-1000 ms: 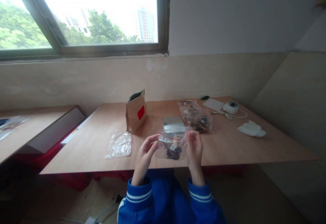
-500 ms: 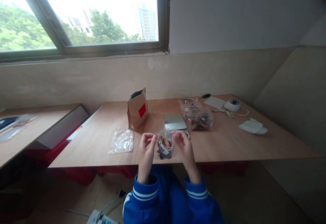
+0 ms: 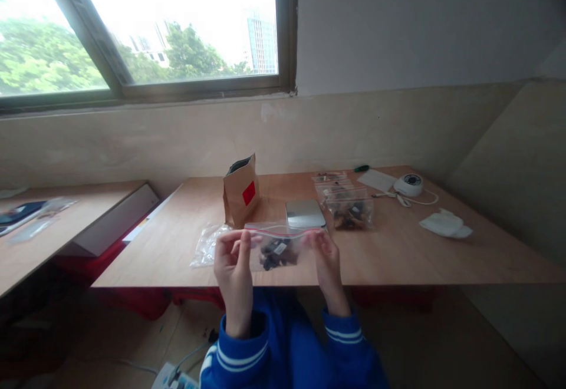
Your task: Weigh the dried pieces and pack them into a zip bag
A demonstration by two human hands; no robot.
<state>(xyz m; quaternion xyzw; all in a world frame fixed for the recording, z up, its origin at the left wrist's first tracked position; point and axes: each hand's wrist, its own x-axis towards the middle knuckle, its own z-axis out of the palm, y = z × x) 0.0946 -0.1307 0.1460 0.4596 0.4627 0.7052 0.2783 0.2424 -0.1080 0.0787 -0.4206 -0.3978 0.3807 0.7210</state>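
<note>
A clear zip bag (image 3: 279, 252) with a red strip along its top hangs stretched between my hands, over the table's front edge. Dark dried pieces and a small white packet lie inside it. My left hand (image 3: 235, 258) pinches the bag's top left corner between thumb and fingers. At the top right corner, my right hand (image 3: 325, 254) is closed on the bag too. Just behind it is a flat silver scale (image 3: 305, 214), its front partly hidden by the bag. A crumpled clear plastic bag (image 3: 207, 246) lies beside my left hand, partly covered by it.
An open brown paper pouch (image 3: 241, 194) with a red label stands behind my left hand. Several filled zip bags (image 3: 351, 211) lie right of the scale. Farther right are a white dome camera (image 3: 408, 185) with its cable and a crumpled white item (image 3: 444, 224).
My hands have moved apart, pulling the bag's mouth from a wide gap into a straight, flat line. The view has shifted slightly.
</note>
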